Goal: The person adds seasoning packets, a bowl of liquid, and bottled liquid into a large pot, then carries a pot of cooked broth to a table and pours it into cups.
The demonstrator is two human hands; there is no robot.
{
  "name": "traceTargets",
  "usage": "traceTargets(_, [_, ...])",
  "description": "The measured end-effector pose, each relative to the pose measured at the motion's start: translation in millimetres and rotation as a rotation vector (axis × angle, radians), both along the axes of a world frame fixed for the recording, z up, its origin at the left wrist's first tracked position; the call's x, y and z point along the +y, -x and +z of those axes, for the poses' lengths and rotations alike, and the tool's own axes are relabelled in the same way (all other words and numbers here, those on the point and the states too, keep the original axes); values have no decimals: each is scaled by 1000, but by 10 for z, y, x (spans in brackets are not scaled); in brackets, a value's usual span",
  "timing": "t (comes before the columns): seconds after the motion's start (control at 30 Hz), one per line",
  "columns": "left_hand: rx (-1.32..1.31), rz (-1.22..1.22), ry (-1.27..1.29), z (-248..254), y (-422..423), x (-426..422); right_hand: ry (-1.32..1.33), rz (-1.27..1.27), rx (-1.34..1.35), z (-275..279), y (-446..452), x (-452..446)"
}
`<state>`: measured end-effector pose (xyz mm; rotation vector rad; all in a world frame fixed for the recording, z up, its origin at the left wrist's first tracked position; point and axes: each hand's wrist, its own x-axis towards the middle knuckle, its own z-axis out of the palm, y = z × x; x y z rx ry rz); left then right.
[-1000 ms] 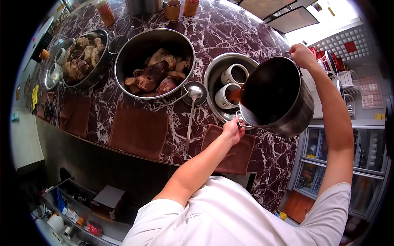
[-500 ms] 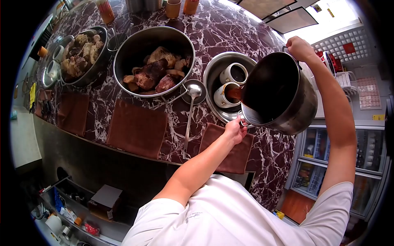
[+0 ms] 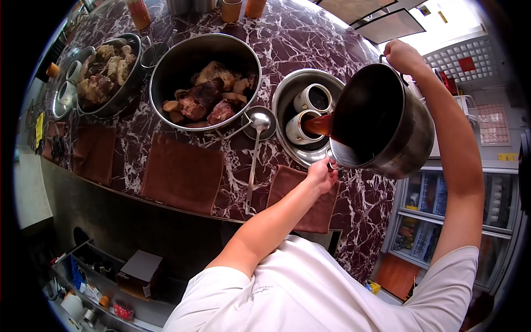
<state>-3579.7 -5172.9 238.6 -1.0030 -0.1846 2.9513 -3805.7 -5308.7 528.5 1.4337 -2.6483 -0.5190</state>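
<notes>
My left hand (image 3: 322, 175) grips the near side handle of a large steel pot (image 3: 412, 133), and my right hand (image 3: 402, 56) is closed on its far handle. The pot lies tipped to the left. Reddish-brown liquid (image 3: 319, 125) streams over its rim into the nearer of two white cups (image 3: 297, 128). Beside that one stands the other white cup (image 3: 313, 98), dark inside. Both cups are in a wide steel basin (image 3: 283, 102), whose right part the pot hides.
On the marble-patterned counter (image 3: 287, 41) are a pot of meat (image 3: 154, 91), a second meat pot (image 3: 130, 83), a long ladle (image 3: 253, 166) and brown cloths (image 3: 182, 174). Orange cups (image 3: 231, 11) stand at the back. A glass-door fridge (image 3: 437, 193) is at the right.
Both hands have tilted the pot further and moved it slightly right, the right hand rising. The stream of liquid has grown thicker and longer. The view has shifted a little.
</notes>
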Motion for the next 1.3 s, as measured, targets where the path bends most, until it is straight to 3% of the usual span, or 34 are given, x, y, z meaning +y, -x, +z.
traceTargets(0.4, [60, 17, -47, -1, 24, 2, -130, 31, 65, -44, -445, -479])
traceTargets(0.57, [112, 49, -188, -185, 49, 22, -127, 10, 62, -158, -848, -709])
traceTargets(0.7, [136, 21, -128, -298, 3, -103, -45, 13, 60, -95, -848, -565])
traceTargets(0.8, [178, -47, 61, -461, -29, -220, 46, 123, 11, 1, -243, -94])
traceTargets(0.87, [34, -106, 251, -201, -154, -373, 176, 103, -54, 29, 347, 578])
traceTargets(0.93, [61, -90, 426, -26, -275, -532, 565, 143, -174, 99, 421, 1422])
traceTargets(0.97, [156, -104, 557, 152, -393, -677, 580, -46, -207, 107, 513, 1811])
traceTargets(1.0, [123, -127, 712, 402, -534, -802, 706, -156, -443, 69, 559, 2183])
traceTargets(1.03, [137, -108, 826, 672, -723, -908, 817, -397, -677, 180, 147, 2348])
traceTargets(1.07, [218, -88, 919, 774, -862, -1021, 925, -452, -725, 217, -196, 2457])
traceTargets(1.13, [204, -48, 1111, 1060, -1228, -1267, 1079, -380, -821, 106, -533, 2695])
traceTargets(1.23, [293, 46, 1075, 1134, -1945, -1737, 1335, -300, -920, -89, -1374, 2479])
traceTargets(1.3, [243, 69, 1118, 1316, -2675, -2083, 1365, -195, -927, -252, -1894, 2116])
